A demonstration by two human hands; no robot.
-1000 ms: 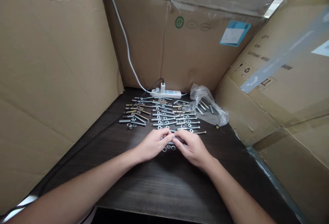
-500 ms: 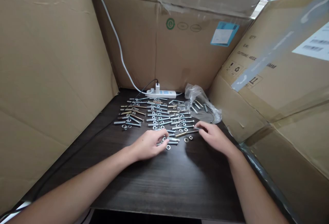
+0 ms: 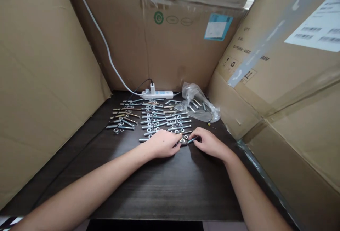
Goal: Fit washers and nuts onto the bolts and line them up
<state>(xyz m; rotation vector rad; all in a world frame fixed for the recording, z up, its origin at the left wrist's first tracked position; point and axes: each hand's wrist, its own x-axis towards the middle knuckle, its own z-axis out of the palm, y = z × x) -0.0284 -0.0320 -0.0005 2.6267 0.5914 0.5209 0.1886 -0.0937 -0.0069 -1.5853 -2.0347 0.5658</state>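
Observation:
My right hand [image 3: 208, 143] is closed, pinching a slim silver bolt [image 3: 193, 139] between thumb and fingers just above the dark table. My left hand [image 3: 166, 143] comes in from the other side, low over the table, its thumb and fingers curled together. A dark metal piece [image 3: 183, 143] lies at its fingertips, too small to make out fully. One washer [image 3: 186, 137] lies between the two hands. Beyond them are rows of bolts with sleeves [image 3: 152, 121], with nuts and washers laid among them. My left hand hides part of the nearest row.
A second group of bolts and nuts [image 3: 123, 119] lies to the left. At the back right is a clear plastic bag [image 3: 212, 112] with several bolts. A white power strip [image 3: 159, 94] with cables stands behind. Cardboard boxes [image 3: 170, 57] wall the table on three sides.
The view has turned slightly to the right. My hands have come closer together, with my left hand now beside the washers near the bolt in my right hand.

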